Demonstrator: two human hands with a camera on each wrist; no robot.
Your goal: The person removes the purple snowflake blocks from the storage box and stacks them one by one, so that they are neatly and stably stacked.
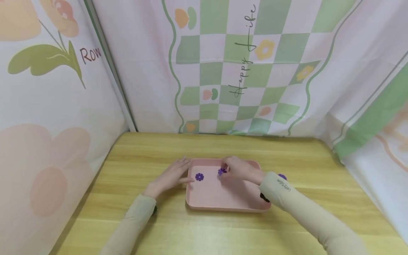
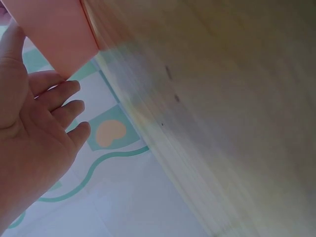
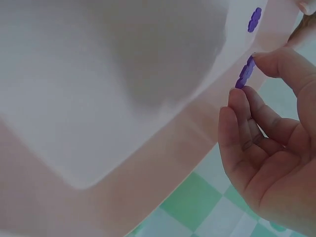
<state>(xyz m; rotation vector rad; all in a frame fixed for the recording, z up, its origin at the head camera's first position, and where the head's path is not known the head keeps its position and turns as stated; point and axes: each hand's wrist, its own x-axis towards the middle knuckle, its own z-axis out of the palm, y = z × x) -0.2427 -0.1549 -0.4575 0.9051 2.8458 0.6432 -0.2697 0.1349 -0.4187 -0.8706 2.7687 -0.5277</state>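
My right hand (image 1: 243, 171) hovers over the far part of the pink tray (image 1: 213, 196). Thumb and fingertips pinch a purple flower-shaped plastic disc (image 3: 245, 73) by its edges, seen nearly edge-on in the right wrist view. A second purple flower disc (image 1: 199, 176) lies flat on the tray floor near its left side. At the tray's left rim rests my left hand (image 1: 170, 176), its fingers extended at the far corner and its thumb nearer the front. In the left wrist view, those loosely bent fingers touch the outer tray wall (image 2: 59, 34).
Another purple piece (image 1: 282, 176) lies on the wooden table (image 1: 153, 148) right of the tray, partly covered by the right sleeve (image 1: 296, 198). A dark band shows under that sleeve. Patterned curtains (image 1: 220, 74) hang behind the table and at both sides.
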